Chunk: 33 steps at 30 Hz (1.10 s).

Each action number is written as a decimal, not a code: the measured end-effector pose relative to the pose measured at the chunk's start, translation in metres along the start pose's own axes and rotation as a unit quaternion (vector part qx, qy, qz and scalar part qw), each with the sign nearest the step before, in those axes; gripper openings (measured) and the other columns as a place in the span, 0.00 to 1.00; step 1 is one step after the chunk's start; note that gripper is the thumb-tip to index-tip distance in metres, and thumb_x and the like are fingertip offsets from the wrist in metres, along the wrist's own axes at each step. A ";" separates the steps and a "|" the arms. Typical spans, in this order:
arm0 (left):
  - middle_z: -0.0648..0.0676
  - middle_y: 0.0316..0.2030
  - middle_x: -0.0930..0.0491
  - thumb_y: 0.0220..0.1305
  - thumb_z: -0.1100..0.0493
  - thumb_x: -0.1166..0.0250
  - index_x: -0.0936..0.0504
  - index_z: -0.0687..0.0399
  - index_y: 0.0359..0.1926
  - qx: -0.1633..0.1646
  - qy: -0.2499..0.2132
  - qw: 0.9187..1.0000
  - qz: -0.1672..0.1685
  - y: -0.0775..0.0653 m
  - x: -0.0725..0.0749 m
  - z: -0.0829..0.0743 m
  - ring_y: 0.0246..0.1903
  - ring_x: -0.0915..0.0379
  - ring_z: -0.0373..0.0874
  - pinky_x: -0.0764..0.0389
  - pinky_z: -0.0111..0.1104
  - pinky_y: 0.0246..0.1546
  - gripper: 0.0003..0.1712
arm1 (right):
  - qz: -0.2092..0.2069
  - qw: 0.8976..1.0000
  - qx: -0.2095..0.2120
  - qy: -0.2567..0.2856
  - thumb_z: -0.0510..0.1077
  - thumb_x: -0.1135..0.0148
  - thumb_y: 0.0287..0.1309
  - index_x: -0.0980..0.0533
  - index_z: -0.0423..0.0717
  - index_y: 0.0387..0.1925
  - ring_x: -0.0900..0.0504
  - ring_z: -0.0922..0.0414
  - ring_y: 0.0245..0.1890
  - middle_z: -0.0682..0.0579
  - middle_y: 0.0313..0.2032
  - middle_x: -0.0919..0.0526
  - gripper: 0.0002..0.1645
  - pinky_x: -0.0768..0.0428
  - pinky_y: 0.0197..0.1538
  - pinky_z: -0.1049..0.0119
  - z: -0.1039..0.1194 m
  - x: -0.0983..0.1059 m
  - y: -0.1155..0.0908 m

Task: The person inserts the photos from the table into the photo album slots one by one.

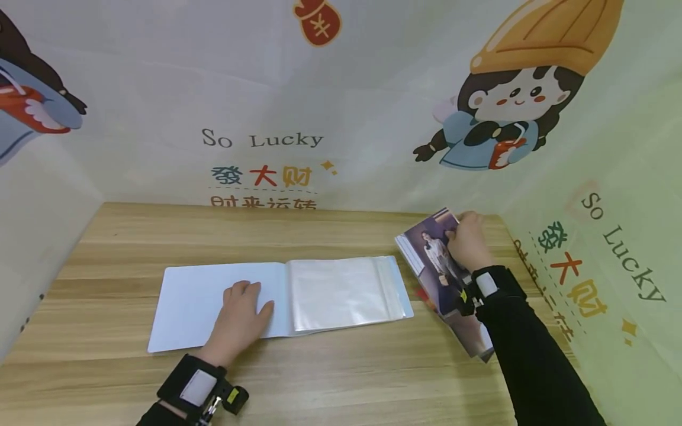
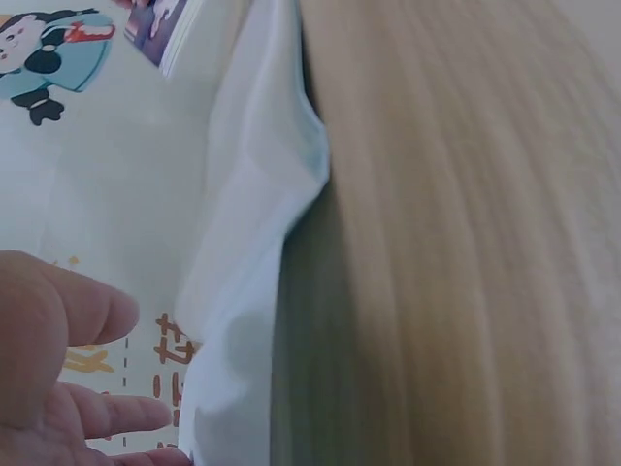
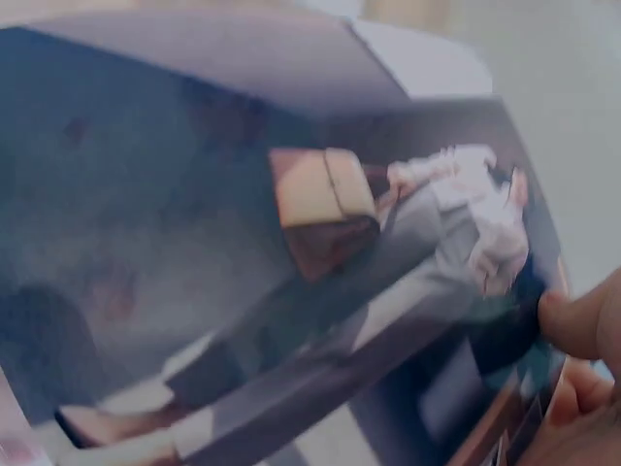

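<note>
A photo album (image 1: pixel 341 293) lies spread on the table, a plain pale-blue inner cover (image 1: pixel 186 299) on the left and a clear plastic sleeve page on the right. My left hand (image 1: pixel 240 313) rests on the pale-blue cover with its fingers spread out; the left wrist view shows its fingers beside the album's edge (image 2: pixel 272 262). On the right, my right hand (image 1: pixel 469 242) pinches a stack of photo prints (image 1: pixel 434 254) by its far right edge, thumb on top. The top print shows a standing figure with a handbag (image 3: pixel 325 194).
The wooden table (image 1: pixel 362 378) runs to a printed white backdrop (image 1: pixel 373 118) behind it and on both sides. The photo stack is beside the album's right edge, close to the right side of the backdrop.
</note>
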State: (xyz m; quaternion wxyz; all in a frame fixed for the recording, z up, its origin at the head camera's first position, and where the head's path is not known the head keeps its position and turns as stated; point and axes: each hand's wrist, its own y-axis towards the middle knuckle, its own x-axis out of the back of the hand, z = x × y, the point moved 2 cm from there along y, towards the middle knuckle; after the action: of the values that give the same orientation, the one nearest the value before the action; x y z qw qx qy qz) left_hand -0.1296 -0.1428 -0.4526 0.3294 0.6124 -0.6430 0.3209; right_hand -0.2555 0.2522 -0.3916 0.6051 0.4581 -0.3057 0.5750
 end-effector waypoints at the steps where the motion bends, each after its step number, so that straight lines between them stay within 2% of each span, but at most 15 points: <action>1: 0.76 0.53 0.39 0.61 0.58 0.45 0.33 0.79 0.54 0.004 -0.017 1.000 -0.002 0.002 0.002 0.000 0.56 0.48 0.68 0.39 0.54 0.54 0.28 | 0.012 1.000 0.007 0.021 0.31 0.50 0.56 0.42 0.19 0.42 0.40 0.36 0.44 0.27 0.41 0.41 0.19 0.35 0.47 0.45 0.010 -0.002 0.004; 5: 0.76 0.53 0.39 0.62 0.60 0.48 0.34 0.79 0.55 0.020 -0.076 0.997 0.001 0.010 0.008 0.001 0.57 0.49 0.69 0.43 0.55 0.56 0.26 | 0.055 0.993 0.056 0.084 0.31 0.50 0.59 0.43 0.23 0.44 0.38 0.42 0.42 0.32 0.41 0.42 0.17 0.33 0.46 0.49 0.056 -0.021 0.015; 8: 0.76 0.55 0.40 0.64 0.59 0.50 0.36 0.78 0.57 0.042 -0.110 0.993 0.014 0.015 0.013 0.003 0.59 0.49 0.68 0.45 0.54 0.58 0.27 | 0.080 0.983 0.106 0.125 0.31 0.46 0.57 0.40 0.25 0.44 0.36 0.43 0.43 0.34 0.42 0.39 0.17 0.33 0.49 0.52 0.094 -0.041 0.016; 12: 0.76 0.57 0.40 0.67 0.58 0.54 0.38 0.78 0.59 0.073 -0.156 0.984 0.037 0.018 0.021 0.004 0.60 0.48 0.66 0.45 0.52 0.60 0.27 | 0.142 0.967 0.144 0.155 0.34 0.45 0.58 0.39 0.29 0.47 0.33 0.46 0.45 0.37 0.44 0.37 0.18 0.31 0.51 0.56 0.142 -0.067 0.008; 15: 0.74 0.59 0.40 0.70 0.55 0.57 0.40 0.77 0.60 0.101 -0.209 0.971 0.050 0.018 0.026 0.004 0.61 0.47 0.64 0.44 0.50 0.60 0.29 | 0.190 0.954 0.172 0.156 0.36 0.46 0.60 0.39 0.32 0.48 0.32 0.50 0.44 0.41 0.44 0.36 0.17 0.30 0.50 0.59 0.175 -0.085 0.000; 18: 0.72 0.58 0.38 0.70 0.49 0.58 0.40 0.75 0.61 0.121 -0.266 0.955 0.052 0.019 0.028 0.005 0.60 0.44 0.60 0.43 0.47 0.60 0.32 | 0.220 0.939 0.221 0.146 0.36 0.47 0.61 0.39 0.34 0.48 0.35 0.52 0.45 0.43 0.44 0.38 0.17 0.31 0.51 0.63 0.204 -0.102 -0.008; 20: 0.70 0.54 0.33 0.69 0.45 0.57 0.36 0.73 0.58 0.125 -0.297 0.945 0.052 0.019 0.028 0.007 0.55 0.38 0.56 0.37 0.44 0.56 0.34 | 0.232 0.929 0.251 0.142 0.37 0.47 0.61 0.39 0.35 0.47 0.36 0.54 0.45 0.44 0.44 0.38 0.16 0.32 0.50 0.66 0.219 -0.110 -0.012; 22: 0.66 0.48 0.27 0.68 0.43 0.54 0.32 0.71 0.55 0.121 -0.328 0.935 0.062 0.019 0.028 0.010 0.48 0.32 0.51 0.32 0.38 0.50 0.33 | 0.238 0.923 0.270 0.137 0.37 0.46 0.61 0.39 0.36 0.47 0.38 0.55 0.45 0.46 0.43 0.38 0.16 0.34 0.49 0.69 0.231 -0.115 -0.014; 25: 0.58 0.39 0.22 0.67 0.46 0.50 0.29 0.72 0.50 0.108 -0.353 0.925 0.083 0.019 0.029 0.015 0.37 0.29 0.41 0.29 0.30 0.39 0.29 | 0.239 0.920 0.281 0.132 0.37 0.46 0.60 0.38 0.37 0.46 0.38 0.56 0.44 0.47 0.43 0.38 0.15 0.34 0.47 0.70 0.242 -0.117 -0.014; 26: 0.57 0.37 0.21 0.67 0.48 0.49 0.29 0.72 0.49 0.106 -0.362 0.922 0.091 0.019 0.029 0.018 0.35 0.29 0.39 0.29 0.29 0.37 0.27 | 0.240 0.919 0.284 0.128 0.37 0.46 0.61 0.38 0.38 0.46 0.38 0.56 0.44 0.47 0.43 0.38 0.15 0.34 0.47 0.71 0.245 -0.116 -0.014; 29: 0.54 0.37 0.20 0.67 0.53 0.49 0.29 0.74 0.49 0.097 -0.373 0.917 0.100 0.018 0.031 0.024 0.35 0.29 0.35 0.29 0.27 0.37 0.24 | 0.243 0.918 0.288 0.124 0.39 0.47 0.62 0.38 0.38 0.49 0.36 0.56 0.46 0.46 0.45 0.36 0.17 0.33 0.49 0.71 0.246 -0.115 -0.014; 31: 0.53 0.36 0.20 0.68 0.54 0.49 0.30 0.76 0.50 0.102 -0.390 0.910 0.097 0.017 0.032 0.029 0.35 0.29 0.35 0.28 0.27 0.37 0.24 | 0.235 0.921 0.287 0.119 0.42 0.48 0.63 0.38 0.37 0.54 0.34 0.55 0.50 0.45 0.50 0.35 0.21 0.34 0.53 0.70 0.241 -0.115 -0.014; 33: 0.51 0.36 0.20 0.69 0.55 0.51 0.33 0.77 0.54 0.114 -0.417 0.897 0.094 0.016 0.033 0.035 0.35 0.27 0.34 0.26 0.27 0.37 0.26 | 0.226 0.929 0.269 0.114 0.47 0.50 0.64 0.41 0.37 0.59 0.35 0.53 0.56 0.43 0.56 0.36 0.27 0.36 0.59 0.67 0.230 -0.116 -0.016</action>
State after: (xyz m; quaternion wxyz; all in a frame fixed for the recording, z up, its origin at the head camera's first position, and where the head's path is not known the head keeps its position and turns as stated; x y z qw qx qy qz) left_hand -0.1474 -0.1902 -0.4459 -0.0724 0.6599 -0.7352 0.1371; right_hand -0.2216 -0.0033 -0.4078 0.3441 0.4539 -0.1637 0.8054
